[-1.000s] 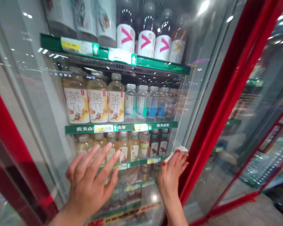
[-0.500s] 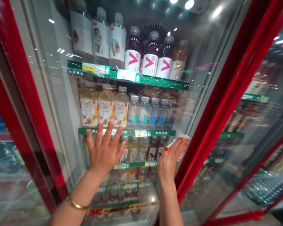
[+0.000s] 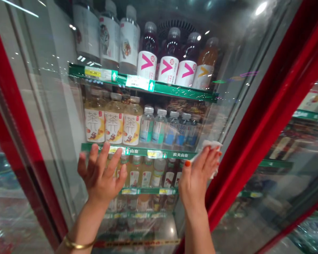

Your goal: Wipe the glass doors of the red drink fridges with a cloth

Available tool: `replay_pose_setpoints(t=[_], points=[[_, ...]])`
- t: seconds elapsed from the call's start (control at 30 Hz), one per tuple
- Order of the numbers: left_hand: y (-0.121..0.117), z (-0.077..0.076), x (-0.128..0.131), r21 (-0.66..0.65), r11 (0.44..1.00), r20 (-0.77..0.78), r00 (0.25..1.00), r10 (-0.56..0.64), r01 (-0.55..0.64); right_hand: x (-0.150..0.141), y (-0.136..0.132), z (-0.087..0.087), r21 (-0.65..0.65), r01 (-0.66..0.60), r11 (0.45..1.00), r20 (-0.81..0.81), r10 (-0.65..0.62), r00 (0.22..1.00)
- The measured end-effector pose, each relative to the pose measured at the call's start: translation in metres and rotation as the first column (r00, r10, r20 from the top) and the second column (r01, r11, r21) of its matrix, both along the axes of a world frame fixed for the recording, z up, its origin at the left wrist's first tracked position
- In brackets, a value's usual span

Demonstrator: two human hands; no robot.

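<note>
My left hand [image 3: 102, 176] is spread with fingers apart, palm toward the glass door [image 3: 151, 95] of a drinks fridge. A gold bangle [image 3: 78, 243] circles that wrist. Lower right of centre, my right hand [image 3: 197, 176] presses a white tissue [image 3: 212, 145] flat against the glass, close to the red door frame [image 3: 235, 144]. The tissue shows past the fingertips, and the rest of it is hidden under the hand. Whether the left palm touches the glass I cannot tell.
Behind the glass, green-edged shelves [image 3: 175, 90] carry several bottles: purple drinks [image 3: 169, 67] on top, tea bottles [image 3: 113, 123] and small blue-labelled bottles [image 3: 172, 130] below. Another red-framed fridge [image 3: 278, 197] stands at the right. Lights reflect on the glass.
My left hand has shifted left and a little down, its fingers now slightly bent. My right hand with the tissue has moved a little to the right. The view has come slightly closer.
</note>
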State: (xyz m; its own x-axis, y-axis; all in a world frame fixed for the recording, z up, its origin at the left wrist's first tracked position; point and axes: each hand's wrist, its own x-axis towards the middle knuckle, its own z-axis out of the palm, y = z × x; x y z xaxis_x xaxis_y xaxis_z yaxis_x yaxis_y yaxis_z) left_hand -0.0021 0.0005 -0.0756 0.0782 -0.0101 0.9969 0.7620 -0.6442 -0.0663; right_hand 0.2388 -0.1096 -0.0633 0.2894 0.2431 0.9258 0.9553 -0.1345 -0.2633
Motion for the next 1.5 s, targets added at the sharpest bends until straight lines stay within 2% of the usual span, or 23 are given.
replay_pose_setpoints(t=[0.07, 0.1, 0.13, 0.2, 0.27, 0.33, 0.37, 0.43, 0.53, 0.6, 0.67, 0.73, 0.77, 0.87, 0.93, 0.97, 1.03, 1.13, 1.2, 1.27, 1.37, 1.43, 1.5], points=[[-0.001, 0.002, -0.003, 0.014, 1.000, -0.018, 1.000, -0.019, 0.019, -0.031, 0.014, 0.015, -0.050, -0.052, 0.997, 0.115, 0.057, 0.992], [-0.002, 0.002, -0.006, 0.020, 0.999, -0.029, 0.999, -0.043, 0.044, -0.047, 0.020, 0.013, -0.096, -0.080, 0.992, 0.191, 0.097, 0.977], [-0.003, 0.003, -0.010, 0.018, 0.997, -0.044, 0.996, -0.074, 0.075, -0.062, 0.023, 0.004, -0.140, -0.101, 0.985, 0.259, 0.135, 0.956], [-0.003, 0.001, -0.021, 0.001, 0.993, -0.077, 0.990, -0.114, 0.115, -0.073, 0.020, -0.028, -0.181, -0.105, 0.978, 0.345, 0.163, 0.924], [-0.001, -0.004, -0.033, -0.025, 0.996, -0.094, 0.992, -0.083, 0.081, -0.059, 0.010, -0.058, -0.158, -0.053, 0.986, 0.315, 0.101, 0.943], [0.004, -0.010, -0.041, -0.037, 0.999, -0.095, 0.995, -0.025, 0.022, -0.033, 0.001, -0.066, -0.107, 0.009, 0.994, 0.180, 0.010, 0.984], [0.007, -0.013, -0.044, -0.033, 0.999, -0.088, 0.996, -0.006, 0.003, -0.022, 0.000, -0.060, -0.080, 0.031, 0.996, 0.102, -0.023, 0.995], [0.012, -0.017, -0.044, -0.023, 1.000, -0.083, 0.997, 0.007, -0.009, -0.017, 0.007, -0.035, -0.020, 0.043, 0.999, 0.011, -0.043, 0.999], [0.015, -0.020, -0.041, -0.013, 1.000, -0.042, 0.999, 0.006, -0.007, -0.054, 0.027, -0.005, -0.027, -0.026, 0.999, 0.091, 0.029, 0.995], [0.013, -0.020, -0.043, -0.014, 1.000, 0.011, 1.000, -0.014, 0.015, -0.086, 0.035, -0.010, -0.135, -0.112, 0.984, 0.240, 0.142, 0.960], [0.010, -0.020, -0.049, -0.026, 0.999, 0.046, 0.998, -0.033, 0.035, -0.102, 0.033, -0.028, -0.235, -0.163, 0.958, 0.380, 0.245, 0.892], [0.010, -0.021, -0.058, -0.059, 0.997, 0.031, 0.999, -0.041, 0.042, -0.099, 0.025, -0.039, -0.243, -0.149, 0.959, 0.435, 0.245, 0.866], [0.011, -0.022, -0.063, -0.071, 0.997, 0.026, 0.999, -0.042, 0.044, -0.093, 0.021, -0.037, -0.217, -0.124, 0.968, 0.418, 0.207, 0.885], [0.018, -0.027, -0.072, -0.065, 0.998, 0.038, 0.999, -0.021, 0.024, -0.083, 0.022, 0.000, -0.118, -0.045, 0.992, 0.275, 0.076, 0.958], [0.023, -0.032, -0.073, -0.058, 0.998, 0.042, 0.999, 0.008, -0.006, -0.097, 0.034, 0.028, -0.109, -0.051, 0.993, 0.263, 0.079, 0.962], [0.025, -0.033, -0.073, -0.061, 0.998, 0.035, 0.999, 0.015, -0.013, -0.108, 0.041, 0.035, -0.139, -0.074, 0.988, 0.308, 0.114, 0.945], [0.027, -0.036, -0.073, -0.073, 0.997, 0.025, 1.000, 0.002, 0.000, -0.129, 0.050, 0.029, -0.252, -0.133, 0.958, 0.451, 0.238, 0.860], [0.026, -0.037, -0.074, -0.062, 0.997, 0.027, 0.998, -0.051, 0.053, -0.134, 0.043, -0.011, -0.361, -0.165, 0.918, 0.597, 0.363, 0.715], [0.025, -0.036, -0.075, -0.057, 0.996, 0.022, 0.997, -0.073, 0.075, -0.119, 0.034, -0.029, -0.316, -0.140, 0.938, 0.598, 0.311, 0.738], [0.025, -0.036, -0.075, -0.059, 0.995, 0.022, 0.996, -0.082, 0.083, -0.106, 0.030, -0.021, -0.224, -0.085, 0.971, 0.516, 0.192, 0.835], [0.028, -0.038, -0.075, -0.052, 0.993, 0.060, 0.993, -0.099, 0.102, -0.120, 0.044, 0.021, -0.132, -0.039, 0.990, 0.371, 0.086, 0.925], [0.030, -0.040, -0.075, -0.037, 0.991, 0.090, 0.988, -0.124, 0.128, -0.146, 0.059, 0.040, -0.170, -0.072, 0.983, 0.399, 0.136, 0.907], [0.032, -0.043, -0.076, -0.018, 0.988, 0.120, 0.981, -0.153, 0.156, -0.167, 0.067, 0.036, -0.284, -0.139, 0.949, 0.513, 0.273, 0.814]])
